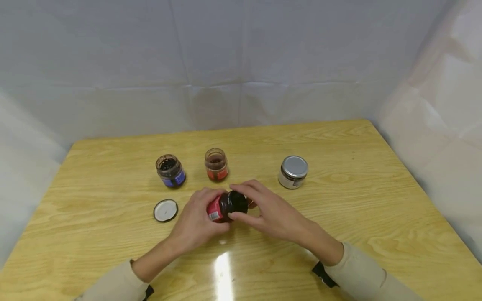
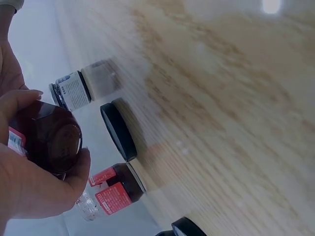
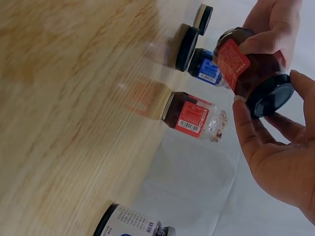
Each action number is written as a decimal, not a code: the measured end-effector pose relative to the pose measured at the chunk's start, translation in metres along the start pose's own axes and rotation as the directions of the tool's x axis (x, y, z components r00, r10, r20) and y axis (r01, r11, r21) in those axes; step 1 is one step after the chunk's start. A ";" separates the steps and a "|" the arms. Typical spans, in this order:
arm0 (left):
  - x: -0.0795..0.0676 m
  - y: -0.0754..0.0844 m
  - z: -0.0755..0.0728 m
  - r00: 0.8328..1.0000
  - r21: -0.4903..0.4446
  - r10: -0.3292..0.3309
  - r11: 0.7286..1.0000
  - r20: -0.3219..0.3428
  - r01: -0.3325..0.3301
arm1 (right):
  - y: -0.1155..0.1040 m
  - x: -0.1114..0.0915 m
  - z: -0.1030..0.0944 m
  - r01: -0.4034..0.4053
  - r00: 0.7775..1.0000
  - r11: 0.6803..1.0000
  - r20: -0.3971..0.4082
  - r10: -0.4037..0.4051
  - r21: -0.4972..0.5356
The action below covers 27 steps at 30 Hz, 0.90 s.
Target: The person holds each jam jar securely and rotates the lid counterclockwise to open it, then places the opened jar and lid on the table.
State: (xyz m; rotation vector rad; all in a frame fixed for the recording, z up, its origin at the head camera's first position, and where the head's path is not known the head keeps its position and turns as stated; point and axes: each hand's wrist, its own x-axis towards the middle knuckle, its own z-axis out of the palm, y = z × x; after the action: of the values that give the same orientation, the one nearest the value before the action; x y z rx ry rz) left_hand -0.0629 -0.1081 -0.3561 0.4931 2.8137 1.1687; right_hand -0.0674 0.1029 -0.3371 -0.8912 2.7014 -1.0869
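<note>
My left hand grips a dark glass jar with a red label, tilted sideways above the table. Fingers and thumb of my right hand go round the rim of its black lid, which sits on the jar's mouth. In the right wrist view, the same jar is seen from the side, its lid between the right fingers. The left wrist view shows the jar's dark base, the left thumb and fingers curled round it.
Behind the hands stand a lidless blue-labelled jar and a lidless red-labelled jar. A silver-lidded jar stands to the right. One loose lid lies left of the hands; another black lid shows in the right wrist view.
</note>
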 end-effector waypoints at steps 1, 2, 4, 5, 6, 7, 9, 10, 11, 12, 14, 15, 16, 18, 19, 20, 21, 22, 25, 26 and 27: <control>0.000 0.000 0.000 1.000 0.010 0.001 1.000 0.003 -0.001 | 0.000 0.000 0.000 0.000 1.000 1.000 0.000 0.000 0.002; 0.000 0.000 0.000 1.000 0.021 0.002 1.000 0.005 -0.002 | 0.001 0.000 0.000 0.001 1.000 1.000 0.000 -0.001 0.004; 0.000 0.000 0.000 1.000 0.040 0.004 0.999 0.010 -0.005 | 0.001 0.000 0.001 0.004 1.000 1.000 0.001 -0.004 0.010; 0.000 0.000 0.000 1.000 0.049 0.004 0.999 0.012 -0.005 | 0.001 0.000 0.001 0.006 1.000 1.000 0.000 -0.006 0.014; 0.000 0.001 0.000 1.000 0.055 0.002 0.998 0.013 -0.003 | 0.002 0.000 0.001 0.006 1.000 1.000 -0.001 -0.006 0.022; 0.000 0.001 0.000 1.000 0.057 0.001 0.998 0.016 -0.002 | 0.002 0.000 0.001 0.006 1.000 1.000 -0.002 -0.006 0.028; 0.000 0.001 -0.001 1.000 0.059 0.003 0.998 0.022 -0.005 | 0.002 0.000 0.001 0.003 1.000 0.999 -0.002 -0.002 0.043; 0.000 0.002 -0.002 1.000 0.059 0.005 0.998 0.026 -0.007 | 0.002 0.000 0.001 0.003 1.000 0.999 -0.001 -0.003 0.046; 0.000 0.002 -0.002 0.999 0.060 0.008 0.998 0.031 -0.010 | 0.003 0.000 0.000 0.004 1.000 0.999 0.001 -0.004 0.050; 0.000 0.002 -0.003 0.999 0.058 0.012 0.998 0.037 -0.015 | 0.003 -0.001 0.000 0.006 1.000 0.999 0.004 -0.006 0.051; 0.000 0.003 -0.004 0.999 0.063 0.023 0.998 0.048 -0.026 | 0.004 -0.001 0.000 0.019 1.000 0.999 0.008 -0.020 0.034; 0.000 0.003 -0.005 0.998 0.067 0.028 0.997 0.051 -0.031 | 0.004 -0.001 0.000 0.032 0.999 0.999 0.010 -0.032 0.024; 0.000 0.003 -0.005 0.998 0.071 0.036 0.997 0.053 -0.039 | 0.005 -0.001 -0.001 0.045 0.999 0.999 0.010 -0.045 0.011; 0.001 0.003 -0.006 0.997 0.075 0.052 0.996 0.054 -0.056 | 0.006 -0.001 -0.001 0.077 0.997 0.997 0.006 -0.077 -0.010; 0.001 0.003 -0.007 0.997 0.076 0.062 0.995 0.054 -0.066 | 0.007 -0.001 -0.001 0.096 0.995 0.995 0.004 -0.096 -0.018; 0.001 0.003 -0.007 0.996 0.075 0.070 0.994 0.054 -0.074 | 0.008 -0.002 -0.001 0.115 0.993 0.993 0.001 -0.115 -0.027; 0.002 0.003 -0.007 0.995 0.074 0.077 0.994 0.057 -0.081 | 0.009 -0.002 -0.001 0.137 0.991 0.990 0.001 -0.137 -0.030; 0.002 0.003 -0.008 0.995 0.071 0.082 0.994 0.059 -0.086 | 0.010 -0.002 -0.001 0.160 0.987 0.986 -0.001 -0.160 -0.041; 0.002 0.004 -0.007 0.993 0.051 0.096 0.994 0.066 -0.099 | 0.013 -0.002 -0.002 0.229 0.973 0.971 0.003 -0.229 -0.072; 0.002 0.003 -0.007 0.993 0.040 0.094 0.995 0.071 -0.097 | 0.014 -0.002 -0.002 0.255 0.967 0.963 0.004 -0.256 -0.089; 0.002 0.003 -0.006 0.993 0.026 0.087 0.996 0.078 -0.089 | 0.016 -0.001 -0.003 0.291 0.956 0.951 0.006 -0.292 -0.106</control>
State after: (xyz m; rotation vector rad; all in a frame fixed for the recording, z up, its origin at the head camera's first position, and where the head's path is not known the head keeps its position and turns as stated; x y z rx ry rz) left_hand -0.0651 -0.1097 -0.3496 0.6559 2.7741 1.0988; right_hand -0.0746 0.1143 -0.3456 -1.3415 2.7169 -1.0009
